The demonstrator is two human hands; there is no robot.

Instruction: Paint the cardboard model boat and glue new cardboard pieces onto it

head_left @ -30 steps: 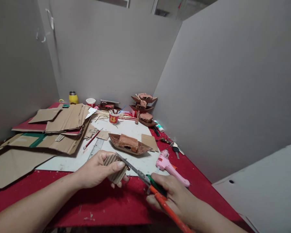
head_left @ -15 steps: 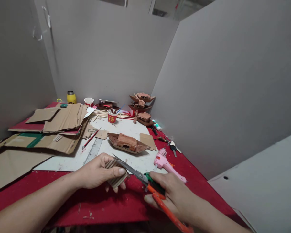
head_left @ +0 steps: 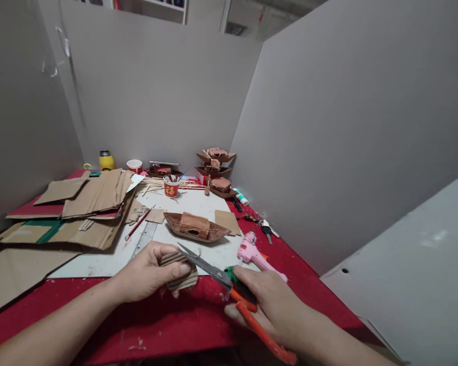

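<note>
A small piece of corrugated cardboard (head_left: 186,281) with its ridges showing is pinched in my left hand (head_left: 148,272), thumb on top. My right hand (head_left: 269,300) grips a pair of scissors (head_left: 209,268) with orange handles, a green wrapping near the pivot and dark blades. The blades point left, and their tips lie at the upper edge of the cardboard piece, close to my left fingers. Whether they touch it I cannot tell. Just beyond my hands a brown model boat (head_left: 194,226) with a cabin rests on the white board (head_left: 95,262).
Cardboard sheets (head_left: 95,195) are piled at left. A pink glue gun (head_left: 257,256) and keys (head_left: 267,231) lie to the right. Farther back are a red paper cup (head_left: 171,187), thin sticks (head_left: 152,184), stacked model boats (head_left: 216,163) and a yellow bottle (head_left: 106,161). Grey partitions (head_left: 156,91) enclose the table.
The view has shifted slightly. The cardboard piece has turned in my left hand, so more of its ridged face shows. The scissors remain in my right hand at its edge.
</note>
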